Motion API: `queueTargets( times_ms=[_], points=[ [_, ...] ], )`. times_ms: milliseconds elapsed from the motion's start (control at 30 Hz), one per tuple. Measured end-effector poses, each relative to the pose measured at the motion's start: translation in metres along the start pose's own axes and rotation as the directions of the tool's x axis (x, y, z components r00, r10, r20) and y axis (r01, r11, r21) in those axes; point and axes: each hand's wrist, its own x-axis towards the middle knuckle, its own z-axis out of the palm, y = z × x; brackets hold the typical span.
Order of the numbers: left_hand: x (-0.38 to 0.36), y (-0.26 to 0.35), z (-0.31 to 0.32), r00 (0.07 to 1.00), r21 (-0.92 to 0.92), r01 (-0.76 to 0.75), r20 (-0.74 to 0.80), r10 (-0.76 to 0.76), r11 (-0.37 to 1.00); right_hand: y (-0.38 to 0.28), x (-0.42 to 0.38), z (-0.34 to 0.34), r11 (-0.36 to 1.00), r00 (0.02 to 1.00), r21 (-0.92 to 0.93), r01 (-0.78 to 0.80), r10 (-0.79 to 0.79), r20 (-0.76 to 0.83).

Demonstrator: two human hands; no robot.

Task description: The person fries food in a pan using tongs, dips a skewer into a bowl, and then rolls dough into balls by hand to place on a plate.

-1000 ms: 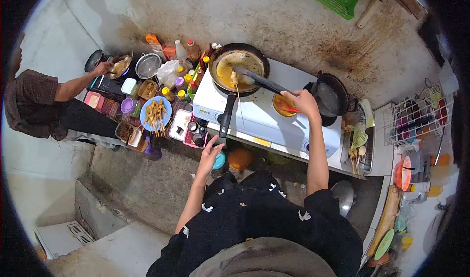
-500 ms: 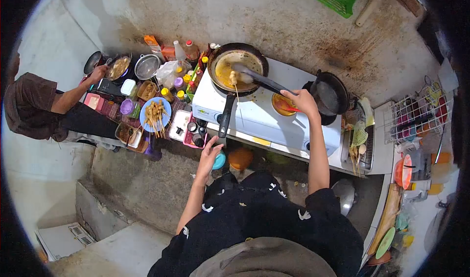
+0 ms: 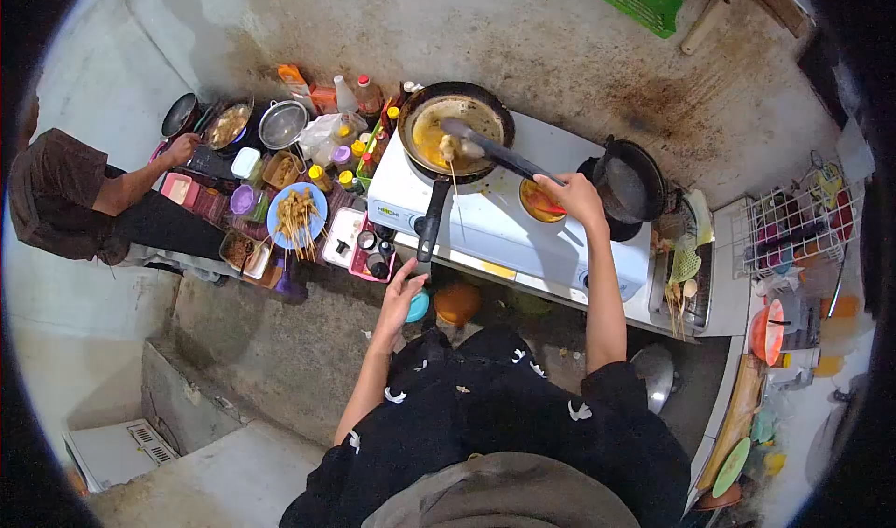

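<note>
My right hand (image 3: pixel 574 197) grips the end of a long dark spatula (image 3: pixel 499 152). The tool's rounded head is in a frying pan (image 3: pixel 504 108) on the white stove (image 3: pixel 504 234), beside a small piece of food on a wooden skewer (image 3: pixel 454 178). Yellowish liquid and browned residue cover part of the pan. The skewer's bare end sticks out over the pan's near rim. Just below the tip of the black pan handle (image 3: pixel 432 225) is my left hand (image 3: pixel 401 295), its fingers spread and holding nothing. A bowl of orange sauce (image 3: pixel 541 203) stands under my right forearm's side of the spatula.
A dark wok (image 3: pixel 627 183) sits on the right burner. Left of the stove are a blue plate of skewers (image 3: pixel 297 222), sauce bottles (image 3: pixel 368 97) and containers. Another person (image 3: pixel 70 197) works at a smaller pan (image 3: pixel 227 127) at far left. A wire basket (image 3: pixel 798 225) stands right.
The spatula and skewered food have shifted only slightly in the pan. At far left, the other person's hand has moved a little down and away from the smaller pan.
</note>
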Motion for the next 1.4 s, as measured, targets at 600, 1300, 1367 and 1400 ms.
queueTargets(
  times_ms=[600, 1300, 1367, 1400],
  points=[
    [0.000, -0.004, 0.000, 1.000, -0.027, -0.004, -0.004, 0.004, 1.000, 0.002, 0.002, 0.000, 0.996, 0.998, 0.057, -0.070, 0.070, 0.008],
    [0.004, -0.007, -0.001, 1.000, -0.022, 0.018, 0.008, -0.018, 1.000, -0.011, -0.001, -0.006, 0.998, 0.999, 0.058, -0.028, 0.026, 0.028],
    [0.003, -0.004, 0.001, 0.999, -0.017, 0.035, -0.007, -0.035, 0.999, -0.015, -0.003, -0.007, 0.995, 0.997, -0.080, -0.050, 0.046, -0.054],
    [0.003, -0.004, 0.000, 0.999, -0.015, 0.034, -0.006, -0.034, 0.999, -0.015, -0.005, -0.009, 0.996, 0.997, -0.079, -0.051, 0.047, -0.056]
  ],
)
